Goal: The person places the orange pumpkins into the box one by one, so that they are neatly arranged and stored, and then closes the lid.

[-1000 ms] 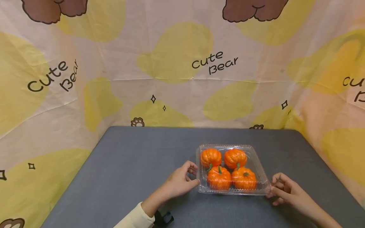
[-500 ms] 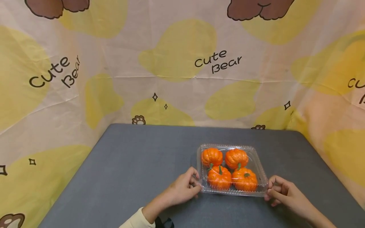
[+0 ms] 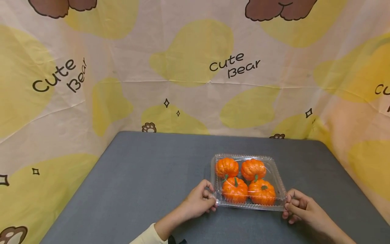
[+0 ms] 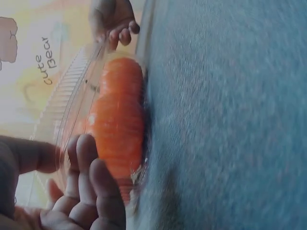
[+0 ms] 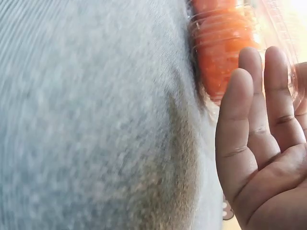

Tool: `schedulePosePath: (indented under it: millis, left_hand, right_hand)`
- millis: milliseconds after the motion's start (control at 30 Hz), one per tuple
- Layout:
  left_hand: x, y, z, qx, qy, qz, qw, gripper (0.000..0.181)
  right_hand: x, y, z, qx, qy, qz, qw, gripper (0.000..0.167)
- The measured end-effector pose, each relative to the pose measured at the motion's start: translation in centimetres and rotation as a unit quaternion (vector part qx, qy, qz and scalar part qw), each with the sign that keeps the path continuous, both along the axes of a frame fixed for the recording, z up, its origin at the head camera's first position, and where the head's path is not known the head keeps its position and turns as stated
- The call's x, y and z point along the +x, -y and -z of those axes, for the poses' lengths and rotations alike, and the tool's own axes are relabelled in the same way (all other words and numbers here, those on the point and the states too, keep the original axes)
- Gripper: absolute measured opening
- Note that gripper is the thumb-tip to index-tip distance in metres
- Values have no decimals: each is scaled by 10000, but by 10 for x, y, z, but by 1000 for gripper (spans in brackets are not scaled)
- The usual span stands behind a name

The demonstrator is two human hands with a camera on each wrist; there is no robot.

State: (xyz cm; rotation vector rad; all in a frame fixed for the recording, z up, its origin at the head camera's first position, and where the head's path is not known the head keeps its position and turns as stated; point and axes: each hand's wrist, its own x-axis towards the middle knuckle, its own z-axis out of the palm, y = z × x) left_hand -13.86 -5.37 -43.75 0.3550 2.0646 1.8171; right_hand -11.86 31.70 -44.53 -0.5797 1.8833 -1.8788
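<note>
A clear plastic clamshell box (image 3: 276, 176) sits on the grey table, its lid down over several small orange pumpkins (image 3: 262, 192) with green stems. At the box's near left corner, my left hand (image 3: 197, 200) pinches the rim between thumb and fingers. My right hand (image 3: 306, 209) pinches the rim at the near right corner. In the left wrist view, the left thumb and index finger meet the rim while the other fingers curl beside the wall. The right wrist view shows fingers (image 5: 235, 124) by the box; its right thumb is mostly out of view.
The grey table (image 3: 146, 169) extends left of the box and behind it. A printed cloth (image 3: 189, 67) with yellow patches and lettering hangs around the back and sides. A dark strap (image 3: 175, 240) is by the left cuff.
My left hand has closed in on the near left corner of the box and now pinches its rim. The right hand has shifted slightly left with its corner. The view has tilted slightly.
</note>
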Motion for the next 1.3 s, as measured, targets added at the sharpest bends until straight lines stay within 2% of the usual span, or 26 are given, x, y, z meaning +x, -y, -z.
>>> schedulePosePath:
  millis: [133, 267, 533, 633, 800, 933, 1033, 1133, 1200, 1233, 1267, 1300]
  left_hand:
    - [0, -2, 3, 218, 100, -148, 9996, 25]
    - [1, -3, 1, 339, 195, -206, 9990, 25]
    - [4, -5, 0, 511, 300, -294, 9978, 26]
    - [4, -5, -1, 496, 308, -303, 9978, 26]
    - [3, -5, -2, 160, 166, -330, 9992, 24]
    - [3, -1, -1, -161, 15, -265, 9995, 21]
    - [4, 5, 2, -428, -188, -117, 9988, 21]
    - [1, 14, 2, -784, -565, -50, 9953, 22]
    - [-2, 22, 1, -1083, -896, -99, 9900, 23]
    - [-4, 26, -1, -1238, -1058, -159, 9865, 23]
    - [-6, 30, -3, -1380, -1226, -251, 9825, 24]
    - [-9, 35, -5, -1545, -1393, -356, 9775, 24]
  right_hand:
    - [1, 0, -2, 224, 415, 196, 9987, 22]
    - [2, 0, -2, 239, 542, 227, 9980, 20]
    - [1, 0, 0, -572, 922, -151, 9940, 16]
    - [1, 0, -2, -352, 968, -132, 9946, 16]
    - [-2, 0, -8, 333, 829, -42, 9960, 17]
    - [-5, -2, -9, 602, 664, -171, 9958, 16]
    - [-6, -6, -10, 786, 360, -266, 9959, 17]
    - [-8, -12, -13, 1125, -193, -106, 9934, 19]
    - [-10, -16, -18, 1575, -718, 257, 9846, 17]
    - [-11, -16, -21, 1866, -976, 502, 9763, 17]
    - [-12, -16, -24, 2237, -1329, 803, 9622, 16]
    - [-14, -16, -29, 2673, -1610, 1107, 9436, 16]
